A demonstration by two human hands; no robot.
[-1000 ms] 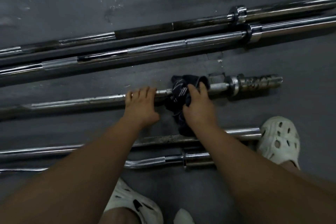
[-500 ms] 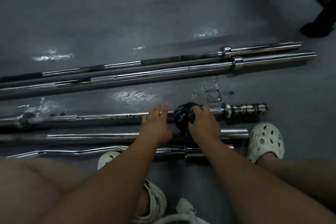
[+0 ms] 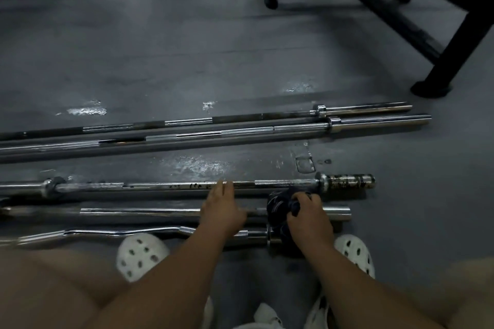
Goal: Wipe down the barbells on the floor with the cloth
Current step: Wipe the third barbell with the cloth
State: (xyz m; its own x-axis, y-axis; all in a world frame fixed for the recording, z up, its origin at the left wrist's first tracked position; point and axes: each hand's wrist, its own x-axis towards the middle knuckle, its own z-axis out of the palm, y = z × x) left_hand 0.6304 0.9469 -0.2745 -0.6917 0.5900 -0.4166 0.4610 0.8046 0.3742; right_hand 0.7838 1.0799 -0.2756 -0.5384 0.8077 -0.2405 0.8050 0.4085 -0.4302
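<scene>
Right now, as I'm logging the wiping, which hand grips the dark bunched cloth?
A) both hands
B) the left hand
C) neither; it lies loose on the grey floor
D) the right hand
D: the right hand curls its fingers round the dark bunched cloth, while the left hand rests flat, apart from it.

no legible text, white marks on cloth (image 3: 277,207) (too blurred)

The bare left forearm (image 3: 171,270) and right forearm (image 3: 355,272) reach up from 6 o'clock, converging slightly. The left hand (image 3: 222,208) lies palm down, fingers straight and together, pointing to 12 o'clock. The right hand (image 3: 307,218), at its 3 o'clock and apart from it, curls its fingers round a dark cloth (image 3: 278,208).
</scene>
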